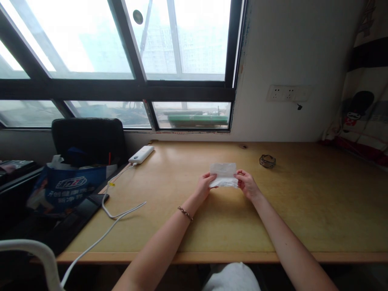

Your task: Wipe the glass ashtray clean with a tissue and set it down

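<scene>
A white folded tissue is stretched between my two hands above the wooden table. My left hand pinches its left edge, thumb on top. On the opposite edge, my right hand grips it the same way. Creases run along the tissue's lower part, while its upper part looks flatter. A dark braided bracelet circles my left wrist.
Behind my right hand lies a dark ring-shaped object. A white power bank with a white cable rests at the table's left edge. Further left are a blue bag and a black chair. Window and wall stand behind.
</scene>
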`<action>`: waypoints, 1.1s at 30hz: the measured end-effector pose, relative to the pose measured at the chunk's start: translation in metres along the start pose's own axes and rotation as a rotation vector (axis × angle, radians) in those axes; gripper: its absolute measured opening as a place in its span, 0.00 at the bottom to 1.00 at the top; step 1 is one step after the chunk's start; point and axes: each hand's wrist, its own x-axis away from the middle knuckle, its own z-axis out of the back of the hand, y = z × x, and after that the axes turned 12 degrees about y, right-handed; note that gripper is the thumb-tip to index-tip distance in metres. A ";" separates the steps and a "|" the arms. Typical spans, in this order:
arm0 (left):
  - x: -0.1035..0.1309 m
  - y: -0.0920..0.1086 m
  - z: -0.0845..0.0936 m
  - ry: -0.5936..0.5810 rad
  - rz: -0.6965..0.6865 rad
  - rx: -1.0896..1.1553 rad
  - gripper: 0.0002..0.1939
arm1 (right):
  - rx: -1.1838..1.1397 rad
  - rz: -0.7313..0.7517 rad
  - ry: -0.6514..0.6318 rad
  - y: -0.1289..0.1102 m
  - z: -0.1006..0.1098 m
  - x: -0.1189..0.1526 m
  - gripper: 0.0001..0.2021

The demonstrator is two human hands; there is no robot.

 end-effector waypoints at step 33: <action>-0.002 0.009 0.006 0.031 -0.287 -0.139 0.11 | 0.224 0.186 -0.153 -0.009 0.004 0.003 0.13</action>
